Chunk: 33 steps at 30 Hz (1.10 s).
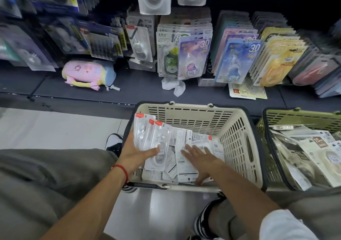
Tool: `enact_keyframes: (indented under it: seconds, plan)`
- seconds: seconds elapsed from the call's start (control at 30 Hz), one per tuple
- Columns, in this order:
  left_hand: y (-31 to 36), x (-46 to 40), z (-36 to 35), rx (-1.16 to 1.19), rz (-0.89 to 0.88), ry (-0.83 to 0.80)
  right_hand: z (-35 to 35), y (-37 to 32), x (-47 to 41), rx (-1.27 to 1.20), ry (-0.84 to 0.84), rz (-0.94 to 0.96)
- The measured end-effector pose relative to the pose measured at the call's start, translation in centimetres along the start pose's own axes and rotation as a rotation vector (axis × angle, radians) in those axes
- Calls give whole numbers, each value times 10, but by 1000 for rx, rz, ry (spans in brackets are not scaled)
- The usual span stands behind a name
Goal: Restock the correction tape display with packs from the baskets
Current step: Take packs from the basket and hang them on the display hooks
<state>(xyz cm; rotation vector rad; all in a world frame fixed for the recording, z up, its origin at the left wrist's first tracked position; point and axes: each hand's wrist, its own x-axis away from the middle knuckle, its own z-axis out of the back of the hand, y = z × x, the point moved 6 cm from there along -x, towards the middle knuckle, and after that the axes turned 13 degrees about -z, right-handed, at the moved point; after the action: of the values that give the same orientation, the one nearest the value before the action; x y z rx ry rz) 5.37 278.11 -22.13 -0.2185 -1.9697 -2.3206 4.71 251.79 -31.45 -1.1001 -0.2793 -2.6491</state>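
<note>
Cream basket (238,129) packs (186,164) are pressed by the flat right hand (201,158), several gripped left (135,153); restocking barely begun.

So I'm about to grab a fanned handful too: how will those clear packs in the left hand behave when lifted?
The clear packs look like glossy plastic blisters, so they probably slide over each other; they are already fanned in the left hand. They seem thin and mostly air, so likely light. The moulded shells should keep them fairly stiff.
</note>
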Motion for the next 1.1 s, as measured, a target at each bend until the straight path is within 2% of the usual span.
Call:
enact_keyframes:
  seconds: [0.23,0.43,0.57,0.7,0.77,0.87,0.9,1.0,1.03,1.1]
  plan:
    - [1,0,0,-26,22,23,2,2,-6,21,24,77]
    - [1,0,-5,-51,32,13,-2,11,-2,39,-2,60]
    - [2,2,-4,-39,31,19,-1,18,3,92,68,-12]
    - [2,4,-4,-30,16,23,-3,18,4,-25,76,-1]
    - [2,4,-3,-25,16,30,1,25,6,-258,18,20]
    - [4,4,-2,-12,21,58,17,41,13,-754,-49,-5]
    - [5,3,-2,-9,22,68,27,48,16,-929,-11,-25]
    - [11,0,-6,1,18,91,64,82,24,-1457,240,-130]
    - [13,0,-7,9,15,107,77,93,30,-1570,320,-143]
    - [21,1,-11,32,2,149,106,111,49,-1610,435,-156]
